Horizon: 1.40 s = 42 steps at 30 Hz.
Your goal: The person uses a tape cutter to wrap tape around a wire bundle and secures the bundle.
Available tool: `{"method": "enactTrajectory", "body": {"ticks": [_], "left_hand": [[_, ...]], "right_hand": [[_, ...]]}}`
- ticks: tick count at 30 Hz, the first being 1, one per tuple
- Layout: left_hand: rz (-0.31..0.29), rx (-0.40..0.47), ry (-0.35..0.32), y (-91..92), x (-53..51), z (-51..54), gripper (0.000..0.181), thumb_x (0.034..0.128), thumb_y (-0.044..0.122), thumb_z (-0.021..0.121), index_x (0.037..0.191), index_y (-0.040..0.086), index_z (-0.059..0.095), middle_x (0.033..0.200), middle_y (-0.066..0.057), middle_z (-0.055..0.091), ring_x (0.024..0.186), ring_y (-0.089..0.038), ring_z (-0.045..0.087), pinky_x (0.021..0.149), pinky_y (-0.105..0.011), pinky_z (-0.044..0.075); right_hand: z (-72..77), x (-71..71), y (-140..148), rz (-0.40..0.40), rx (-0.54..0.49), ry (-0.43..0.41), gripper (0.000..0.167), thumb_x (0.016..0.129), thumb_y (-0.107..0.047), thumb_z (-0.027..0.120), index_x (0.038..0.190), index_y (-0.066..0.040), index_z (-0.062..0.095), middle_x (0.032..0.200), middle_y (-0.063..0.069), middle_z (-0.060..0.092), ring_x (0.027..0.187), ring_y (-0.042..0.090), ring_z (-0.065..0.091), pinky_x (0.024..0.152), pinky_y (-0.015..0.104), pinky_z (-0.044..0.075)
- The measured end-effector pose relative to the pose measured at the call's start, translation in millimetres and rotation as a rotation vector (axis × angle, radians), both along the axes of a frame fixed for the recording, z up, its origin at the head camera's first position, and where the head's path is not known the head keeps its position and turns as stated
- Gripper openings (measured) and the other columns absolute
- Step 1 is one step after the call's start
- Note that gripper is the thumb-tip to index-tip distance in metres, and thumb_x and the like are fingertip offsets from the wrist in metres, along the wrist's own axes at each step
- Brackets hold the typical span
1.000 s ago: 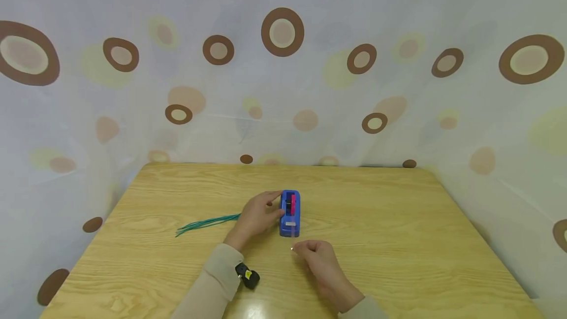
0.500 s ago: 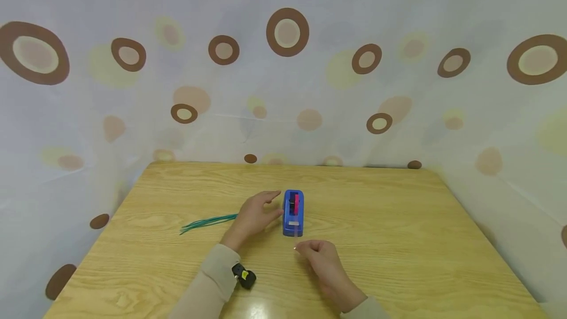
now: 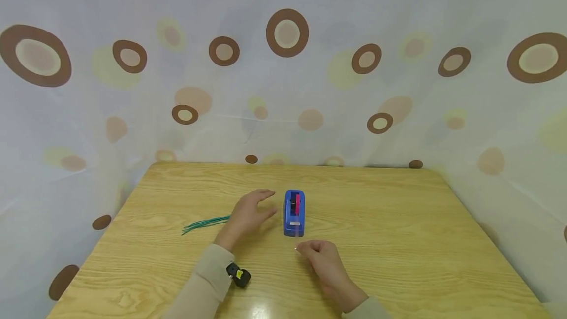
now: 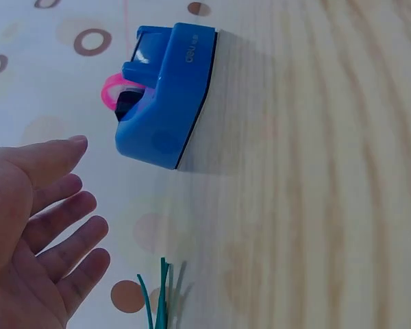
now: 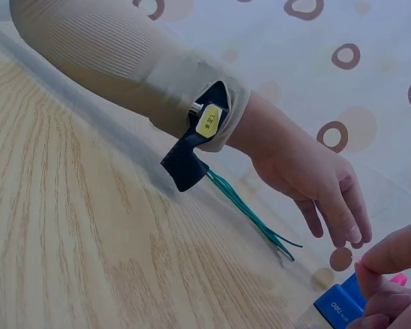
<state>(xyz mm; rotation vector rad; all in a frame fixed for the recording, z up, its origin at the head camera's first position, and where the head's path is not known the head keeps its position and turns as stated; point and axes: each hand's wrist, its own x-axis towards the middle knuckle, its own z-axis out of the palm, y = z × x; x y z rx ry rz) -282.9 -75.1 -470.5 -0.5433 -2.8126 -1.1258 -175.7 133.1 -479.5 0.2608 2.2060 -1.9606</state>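
A blue tape dispenser (image 3: pixel 294 230) with a pink roll stands mid-table; the left wrist view shows its side (image 4: pixel 185 96). Left of it my left hand (image 3: pixel 245 218) hovers apart from it, fingers relaxed and spread, holding nothing; the left wrist view shows the bare palm (image 4: pixel 34 226). Just in front of the dispenser, my right hand (image 3: pixel 325 265) pinches the end of the clear tape (image 3: pixel 297 233) between thumb and forefinger, and the strip runs back to the dispenser's cutter. In the right wrist view the pinching fingers (image 5: pixel 390 257) partly cover the dispenser (image 5: pixel 339 305).
Several thin green strands (image 3: pixel 205 223) lie on the wooden table (image 3: pixel 398 240) left of my left hand, which hides their right end. A black wrist camera (image 3: pixel 239 275) is strapped at the left cuff. A patterned curtain (image 3: pixel 328 87) hangs around the table's back and sides.
My left hand has come off the dispenser's left side and moved left, leaving a gap. The right hand keeps its pinch on the tape in nearly the same place.
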Motion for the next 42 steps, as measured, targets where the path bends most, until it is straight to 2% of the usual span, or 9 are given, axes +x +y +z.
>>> {"method": "enactTrajectory", "body": {"ticks": [7,14,24,29,42], "left_hand": [[0.014,0.008,-0.001,-10.2,0.5,2.3,0.046,0.0947,0.029,0.069,0.138,0.014,0.059,0.14,-0.005,0.056,0.133,-0.028,0.047,0.107,-0.046,0.037],[0.013,0.013,0.053,-24.6,3.0,2.7,0.045,0.0937,0.027,0.07,0.136,0.014,0.062,0.136,-0.004,0.059,0.128,-0.027,0.052,0.104,-0.046,0.04],[0.034,0.022,0.061,-44.8,5.8,7.5,0.041,0.093,0.025,0.071,0.132,0.015,0.065,0.129,0.0,0.064,0.122,-0.024,0.057,0.1,-0.046,0.044],[0.049,0.009,0.051,-54.2,7.1,7.8,0.041,0.0915,0.026,0.073,0.131,0.017,0.066,0.129,0.001,0.064,0.123,-0.024,0.056,0.1,-0.046,0.044],[0.034,-0.06,0.036,-80.2,6.6,9.5,0.045,0.088,0.022,0.076,0.13,0.01,0.066,0.128,-0.005,0.065,0.114,-0.028,0.062,0.098,-0.048,0.045]], "right_hand": [[1.6,0.3,-0.6,0.0,0.008,0.003,0.024,0.094,-0.015,0.065,0.097,0.008,0.072,0.071,-0.002,0.05,0.065,0.013,0.044,0.057,0.024,0.038],[0.0,0.6,0.0,-0.004,0.005,0.001,0.025,0.094,-0.016,0.066,0.099,0.009,0.071,0.069,-0.003,0.047,0.064,0.014,0.043,0.057,0.025,0.037],[2.7,0.3,0.2,0.001,0.025,-0.018,0.025,0.095,-0.018,0.066,0.1,0.006,0.072,0.072,-0.001,0.045,0.068,0.016,0.044,0.061,0.027,0.038],[3.2,0.4,-0.9,-0.002,0.019,-0.028,0.024,0.095,-0.017,0.065,0.099,0.006,0.072,0.067,-0.002,0.042,0.065,0.015,0.043,0.06,0.027,0.037],[3.3,0.4,-1.5,0.001,0.013,-0.009,0.023,0.094,-0.013,0.064,0.097,0.008,0.072,0.068,-0.001,0.043,0.066,0.015,0.042,0.06,0.026,0.038]]}}
